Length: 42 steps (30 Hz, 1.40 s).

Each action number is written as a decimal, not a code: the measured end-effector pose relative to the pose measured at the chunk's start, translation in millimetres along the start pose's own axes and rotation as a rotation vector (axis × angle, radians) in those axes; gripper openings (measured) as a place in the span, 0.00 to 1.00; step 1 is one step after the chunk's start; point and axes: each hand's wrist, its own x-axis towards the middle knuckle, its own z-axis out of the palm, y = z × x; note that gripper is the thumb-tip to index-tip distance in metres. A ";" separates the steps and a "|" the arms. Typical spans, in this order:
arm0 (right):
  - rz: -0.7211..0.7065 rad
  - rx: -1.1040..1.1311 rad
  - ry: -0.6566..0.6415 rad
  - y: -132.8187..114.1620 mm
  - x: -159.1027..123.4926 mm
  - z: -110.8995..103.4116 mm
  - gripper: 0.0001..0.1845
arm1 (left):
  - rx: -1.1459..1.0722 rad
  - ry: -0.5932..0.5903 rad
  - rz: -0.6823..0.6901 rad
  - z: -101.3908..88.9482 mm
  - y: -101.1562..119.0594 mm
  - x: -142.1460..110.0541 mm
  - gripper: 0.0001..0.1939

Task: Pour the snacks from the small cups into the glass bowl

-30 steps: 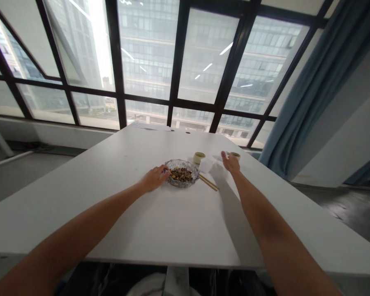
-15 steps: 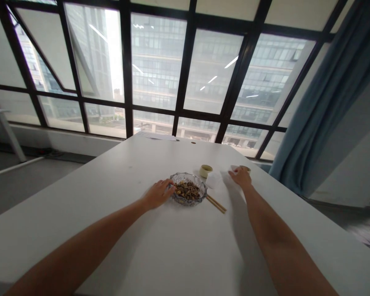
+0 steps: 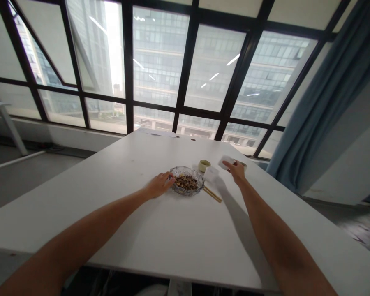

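Note:
My left hand (image 3: 158, 185) rests on the white table (image 3: 160, 234) with its fingers curled against the left rim of a glass bowl (image 3: 186, 182) full of dark seeds. My right hand (image 3: 236, 169) is raised a little above the table and pinches a small white piece (image 3: 225, 160), probably a tissue or card. Another white tissue (image 3: 210, 173) lies just right of the bowl. A pair of wooden chopsticks (image 3: 212, 194) lies at the bowl's front right. One small cup (image 3: 204, 165) stands behind the bowl, and a second cup (image 3: 243, 165) peeks out behind my right hand.
Tall black-framed windows (image 3: 185, 74) run along the far side of the table. A blue curtain (image 3: 323, 94) hangs at the right. Papers (image 3: 157, 132) lie at the table's far edge. Another table's leg (image 3: 6, 123) shows at the far left.
My right hand has lifted off the table with a small white piece in its fingers. My left hand has stayed at the bowl's rim. The view has shifted a little.

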 end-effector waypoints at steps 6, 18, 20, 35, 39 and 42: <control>-0.199 0.065 -0.221 -67.9 -9.1 53.2 0.36 | 0.001 0.002 -0.003 -2.6 2.2 -0.7 0.19; -0.962 -0.783 -0.335 -109.1 -42.6 73.3 0.35 | -0.001 -0.011 -0.008 -4.2 3.9 0.3 0.19; -1.010 -0.815 -0.303 -108.8 -43.4 75.8 0.33 | -0.004 -0.017 -0.005 -4.6 4.2 0.6 0.19; -0.827 -0.352 -0.160 -103.4 -45.0 78.2 0.30 | 0.001 -0.034 -0.019 -4.9 2.4 0.7 0.23; -0.750 -0.212 -0.140 -98.9 -40.7 74.6 0.32 | 0.011 -0.035 -0.015 -5.4 2.4 0.5 0.24; -0.460 -0.178 -0.014 -82.2 -29.9 67.4 0.39 | 0.004 -0.034 -0.023 -7.9 5.0 -0.3 0.23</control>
